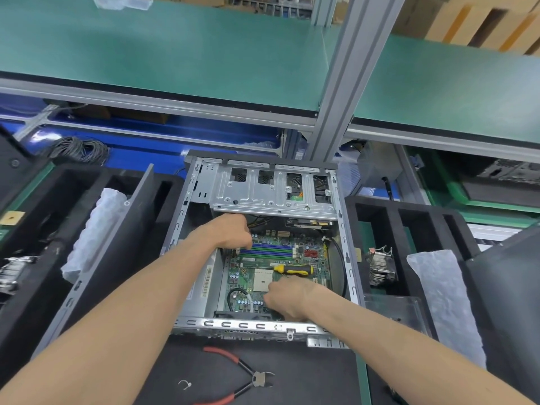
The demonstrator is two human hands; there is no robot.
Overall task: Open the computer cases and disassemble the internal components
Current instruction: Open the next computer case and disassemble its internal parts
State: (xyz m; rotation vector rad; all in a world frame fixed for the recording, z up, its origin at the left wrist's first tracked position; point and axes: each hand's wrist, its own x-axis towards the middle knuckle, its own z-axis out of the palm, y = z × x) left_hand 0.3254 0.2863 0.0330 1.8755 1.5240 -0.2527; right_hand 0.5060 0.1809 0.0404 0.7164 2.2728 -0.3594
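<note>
The board (280,270) lies flat on the floor of the open case (263,244), green face up, its bare socket (263,280) near the middle. I judge it light, thin and stiff but brittle: it should flex little before tracks or solder crack, and its face is crowded with small parts and pins. The edges and bare corners look the safest places to take hold, lifting level once screws and leads are free. Its long axis seems to run from the near wall of the case toward the drive cage (271,188) at the far end, with the memory slots (271,250) lying crosswise.

A screwdriver (293,269) rests on the board just right of the socket, handle pointing right.

The left hand (233,230) reaches in at the far left of the board, under the cage lip, fingers curled downward; what they grip, if anything, is hidden. The right hand (287,299) sits at the near edge of the board, fingers bent toward a black cable (233,296); I cannot tell whether it pinches anything.

Outside the case, cutters (245,375) lie on the surface nearer the person, and a heatsink (380,267) sits to the right.
</note>
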